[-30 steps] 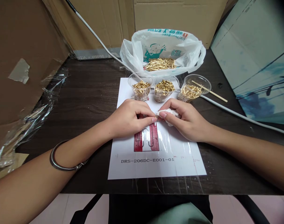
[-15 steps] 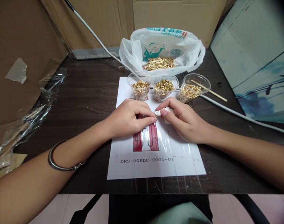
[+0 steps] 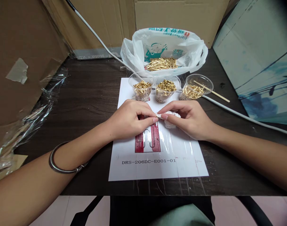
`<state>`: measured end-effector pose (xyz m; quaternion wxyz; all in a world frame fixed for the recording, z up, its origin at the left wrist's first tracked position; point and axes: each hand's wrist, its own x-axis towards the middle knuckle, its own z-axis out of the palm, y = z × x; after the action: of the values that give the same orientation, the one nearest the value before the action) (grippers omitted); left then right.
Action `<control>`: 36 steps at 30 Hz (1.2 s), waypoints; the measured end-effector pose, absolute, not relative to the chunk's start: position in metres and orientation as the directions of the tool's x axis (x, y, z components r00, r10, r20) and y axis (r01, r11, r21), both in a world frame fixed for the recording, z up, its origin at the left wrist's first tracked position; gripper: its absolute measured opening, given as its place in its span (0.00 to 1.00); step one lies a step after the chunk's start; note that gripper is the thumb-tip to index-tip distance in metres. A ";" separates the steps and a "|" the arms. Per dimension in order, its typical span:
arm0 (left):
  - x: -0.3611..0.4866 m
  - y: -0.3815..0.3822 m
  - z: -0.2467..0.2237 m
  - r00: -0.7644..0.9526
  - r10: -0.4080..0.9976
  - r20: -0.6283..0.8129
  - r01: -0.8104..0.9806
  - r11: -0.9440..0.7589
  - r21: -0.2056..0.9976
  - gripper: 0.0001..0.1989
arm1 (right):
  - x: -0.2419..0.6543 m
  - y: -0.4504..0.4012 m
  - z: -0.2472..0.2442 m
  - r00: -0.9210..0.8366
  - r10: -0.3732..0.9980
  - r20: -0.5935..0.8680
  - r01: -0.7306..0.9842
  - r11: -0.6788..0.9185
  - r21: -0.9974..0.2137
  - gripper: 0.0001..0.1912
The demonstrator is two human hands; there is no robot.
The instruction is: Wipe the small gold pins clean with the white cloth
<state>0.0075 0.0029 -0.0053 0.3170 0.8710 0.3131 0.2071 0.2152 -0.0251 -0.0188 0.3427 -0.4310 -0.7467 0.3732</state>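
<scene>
My left hand [image 3: 136,121] is closed in a pinch, thumb against forefinger, over the printed sheet [image 3: 145,172]. A tiny gold-coloured pin seems to be at its fingertips, mostly hidden by them. From the right, my right hand [image 3: 192,119] holds a crumpled white tissue [image 3: 170,124] between thumb and fingers. One end of the tissue meets the left fingertips, covering the pin's tip. Beneath the hands lies a red and white picture [image 3: 155,141] printed on the sheet, partly covered by the left hand.
Just beyond the hands stand three clear plastic cups of small gold-coloured metal parts: a left cup [image 3: 141,92], a middle cup [image 3: 165,94] and a right cup [image 3: 192,92]. Behind them sits an open plastic bag [image 3: 129,55] of gold pins. A white cable [image 3: 247,117] crosses the table.
The fingers of my right hand have straightened and shifted, and more of the tissue shows below them. My left hand has stayed in place.
</scene>
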 end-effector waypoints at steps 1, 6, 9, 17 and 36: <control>0.007 0.003 -0.005 0.719 0.676 0.163 0.413 -0.604 0.682 0.09 | 0.215 -0.025 -0.019 -0.399 0.894 0.202 0.383 0.363 -0.849 0.06; 0.007 0.002 -0.004 0.723 0.674 0.152 0.424 -0.606 0.673 0.08 | 0.214 -0.022 -0.017 -0.389 0.885 0.257 0.340 0.397 -0.853 0.06; 0.006 0.002 -0.004 0.727 0.671 0.146 0.421 -0.603 0.677 0.09 | 0.214 -0.022 -0.017 -0.380 0.899 0.216 0.339 0.353 -0.872 0.05; 0.006 0.004 -0.006 0.727 0.667 0.161 0.406 -0.607 0.683 0.09 | 0.213 -0.026 -0.018 -0.377 0.909 0.178 0.394 0.332 -0.857 0.06; 0.007 0.004 -0.004 0.750 0.643 0.156 0.428 -0.651 0.627 0.11 | 0.212 -0.025 -0.020 -0.372 0.868 0.328 0.368 0.462 -0.807 0.06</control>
<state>0.0067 0.0036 -0.0044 0.2895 0.8895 0.3010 0.1855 0.2122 -0.0249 -0.0200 0.3870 -0.4052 -0.7625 0.3234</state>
